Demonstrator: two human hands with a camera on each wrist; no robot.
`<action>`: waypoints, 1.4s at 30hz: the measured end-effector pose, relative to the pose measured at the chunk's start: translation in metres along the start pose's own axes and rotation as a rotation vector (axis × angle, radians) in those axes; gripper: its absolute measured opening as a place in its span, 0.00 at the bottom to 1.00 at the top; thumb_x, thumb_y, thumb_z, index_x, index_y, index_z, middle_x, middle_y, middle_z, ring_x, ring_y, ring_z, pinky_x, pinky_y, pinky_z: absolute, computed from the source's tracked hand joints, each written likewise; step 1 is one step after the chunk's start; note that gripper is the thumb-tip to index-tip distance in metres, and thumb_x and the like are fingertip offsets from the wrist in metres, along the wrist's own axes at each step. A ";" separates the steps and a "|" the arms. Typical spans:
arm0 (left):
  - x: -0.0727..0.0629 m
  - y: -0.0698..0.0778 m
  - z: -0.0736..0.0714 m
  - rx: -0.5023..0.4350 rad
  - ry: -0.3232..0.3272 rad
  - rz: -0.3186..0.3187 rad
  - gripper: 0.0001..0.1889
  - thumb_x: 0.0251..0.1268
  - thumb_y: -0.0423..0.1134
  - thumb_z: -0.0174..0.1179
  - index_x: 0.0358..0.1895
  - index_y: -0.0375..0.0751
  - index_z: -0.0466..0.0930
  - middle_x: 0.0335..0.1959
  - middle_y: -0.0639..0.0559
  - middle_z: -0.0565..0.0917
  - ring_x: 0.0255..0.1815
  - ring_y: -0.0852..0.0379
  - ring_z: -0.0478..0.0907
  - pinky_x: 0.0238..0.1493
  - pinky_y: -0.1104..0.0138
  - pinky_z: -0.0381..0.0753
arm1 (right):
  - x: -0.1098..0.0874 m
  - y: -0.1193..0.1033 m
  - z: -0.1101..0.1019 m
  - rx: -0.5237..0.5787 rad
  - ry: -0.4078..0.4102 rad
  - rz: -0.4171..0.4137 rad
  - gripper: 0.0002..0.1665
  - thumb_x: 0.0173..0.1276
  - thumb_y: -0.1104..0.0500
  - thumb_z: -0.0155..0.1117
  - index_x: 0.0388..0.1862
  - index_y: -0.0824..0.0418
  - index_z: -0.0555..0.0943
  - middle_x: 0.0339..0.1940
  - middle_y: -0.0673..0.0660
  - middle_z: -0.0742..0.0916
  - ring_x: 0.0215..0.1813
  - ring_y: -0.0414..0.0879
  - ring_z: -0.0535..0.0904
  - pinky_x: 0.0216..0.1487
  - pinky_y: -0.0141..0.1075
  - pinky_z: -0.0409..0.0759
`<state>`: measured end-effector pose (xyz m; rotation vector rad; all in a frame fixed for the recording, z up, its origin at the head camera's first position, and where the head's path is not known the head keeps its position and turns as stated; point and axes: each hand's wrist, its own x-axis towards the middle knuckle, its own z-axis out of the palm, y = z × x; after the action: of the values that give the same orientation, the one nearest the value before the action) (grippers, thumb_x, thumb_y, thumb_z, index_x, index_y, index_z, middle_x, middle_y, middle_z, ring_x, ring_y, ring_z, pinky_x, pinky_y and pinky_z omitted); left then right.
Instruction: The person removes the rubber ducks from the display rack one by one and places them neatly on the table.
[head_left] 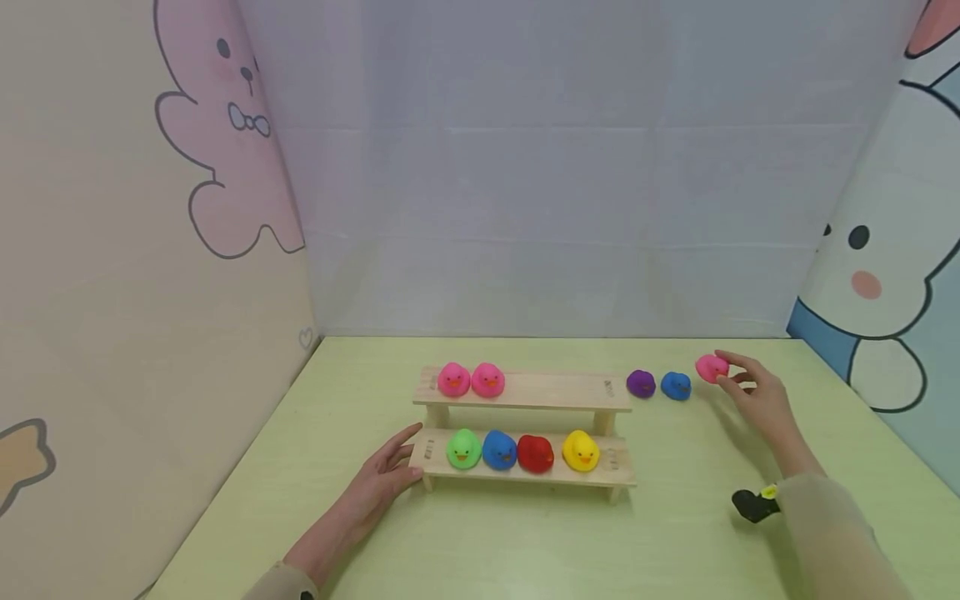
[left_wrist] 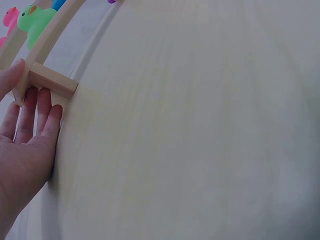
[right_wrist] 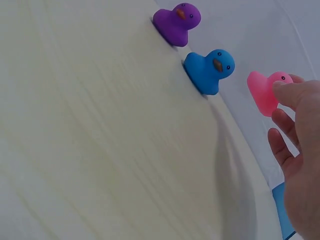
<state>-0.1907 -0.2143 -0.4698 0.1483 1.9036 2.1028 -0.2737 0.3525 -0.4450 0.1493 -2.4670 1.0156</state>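
At the table's right, my right hand (head_left: 761,400) pinches a pink rubber duck (head_left: 712,367) between thumb and fingertips, held up off the table in the right wrist view. Left of it, a blue duck (right_wrist: 206,71) and a purple duck (right_wrist: 176,24) sit on the table. My left hand (head_left: 381,479) holds the left end of a two-step wooden stand (head_left: 558,390), thumb at the lower board's edge and fingers beneath. Two pink ducks (head_left: 470,380) sit on the upper step. Along the lower step are a green duck (head_left: 463,450), a blue duck (head_left: 498,451), a red duck (head_left: 536,454) and a yellow duck (head_left: 581,452).
A black object with a yellow part (head_left: 756,505) shows beside my right sleeve (head_left: 832,525). Pale cloth (head_left: 555,250) hangs behind the table (head_left: 525,550), and cartoon-printed walls (head_left: 150,292) stand on both sides.
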 end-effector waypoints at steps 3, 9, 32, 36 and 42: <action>0.000 0.000 0.000 -0.001 0.002 -0.003 0.35 0.58 0.33 0.59 0.67 0.58 0.56 0.60 0.43 0.66 0.56 0.50 0.71 0.56 0.66 0.66 | -0.003 0.009 0.001 -0.003 -0.027 0.021 0.25 0.67 0.56 0.55 0.63 0.58 0.68 0.56 0.65 0.73 0.39 0.35 0.67 0.32 0.19 0.68; 0.001 -0.001 -0.001 0.003 -0.005 0.002 0.35 0.58 0.32 0.58 0.68 0.57 0.56 0.60 0.43 0.66 0.55 0.50 0.72 0.55 0.67 0.67 | -0.010 0.021 0.007 0.012 -0.093 0.119 0.27 0.69 0.53 0.51 0.66 0.59 0.64 0.58 0.68 0.71 0.47 0.54 0.68 0.36 0.30 0.67; -0.001 0.001 0.001 0.005 -0.009 0.008 0.35 0.59 0.31 0.57 0.68 0.54 0.55 0.60 0.42 0.65 0.54 0.51 0.72 0.54 0.68 0.68 | -0.014 0.030 0.008 0.039 -0.139 0.181 0.30 0.70 0.48 0.48 0.67 0.58 0.61 0.62 0.73 0.67 0.52 0.66 0.66 0.48 0.60 0.63; -0.001 0.001 0.001 0.000 -0.014 0.009 0.35 0.59 0.31 0.57 0.68 0.54 0.54 0.60 0.42 0.65 0.53 0.51 0.73 0.54 0.68 0.68 | -0.014 0.027 0.007 0.038 -0.141 0.185 0.30 0.70 0.48 0.47 0.67 0.58 0.61 0.62 0.73 0.67 0.53 0.67 0.66 0.48 0.61 0.62; -0.001 0.001 0.001 0.006 -0.020 0.012 0.35 0.59 0.32 0.57 0.68 0.55 0.54 0.60 0.42 0.65 0.53 0.51 0.73 0.54 0.67 0.67 | -0.015 0.023 0.006 0.044 -0.141 0.198 0.30 0.70 0.48 0.47 0.67 0.58 0.61 0.62 0.73 0.67 0.53 0.65 0.66 0.48 0.59 0.62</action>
<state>-0.1898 -0.2142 -0.4687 0.1819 1.9024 2.0961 -0.2695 0.3638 -0.4706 -0.0108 -2.6285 1.1794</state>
